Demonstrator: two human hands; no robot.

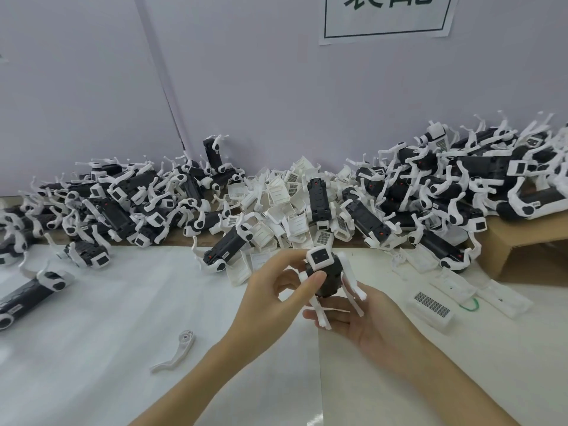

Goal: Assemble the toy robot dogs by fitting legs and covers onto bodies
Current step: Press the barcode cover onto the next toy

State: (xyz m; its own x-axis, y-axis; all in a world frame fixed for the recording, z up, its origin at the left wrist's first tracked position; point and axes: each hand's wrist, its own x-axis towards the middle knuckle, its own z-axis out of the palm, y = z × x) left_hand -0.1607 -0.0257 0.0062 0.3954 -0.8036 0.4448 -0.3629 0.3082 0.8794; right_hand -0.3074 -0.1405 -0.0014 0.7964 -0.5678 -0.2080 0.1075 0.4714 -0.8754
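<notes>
Just below the middle of the frame, both hands hold one toy dog (327, 272) above the white table (92, 348). The left hand (273, 290) pinches the dog's dark body, thumb on the near side and fingers curled round behind its white head. The right hand (365, 321) lies palm up beneath it, fingers nearly straight, with the dog's white legs resting across them. The dog's square face points toward the camera.

Lower left of the hands, a single loose leg (176, 352) lies flat on the table, well apart from everything else. Across the middle of the frame runs a long pile of dogs (123, 198), black bodies with white legs sticking out, against the pale wall (276, 103). Between its two halves sits a heap of white covers (276, 195). At right, more covers (433, 307) lie near a cardboard box (522, 250). A printed sign (387, 16) hangs at the top.
</notes>
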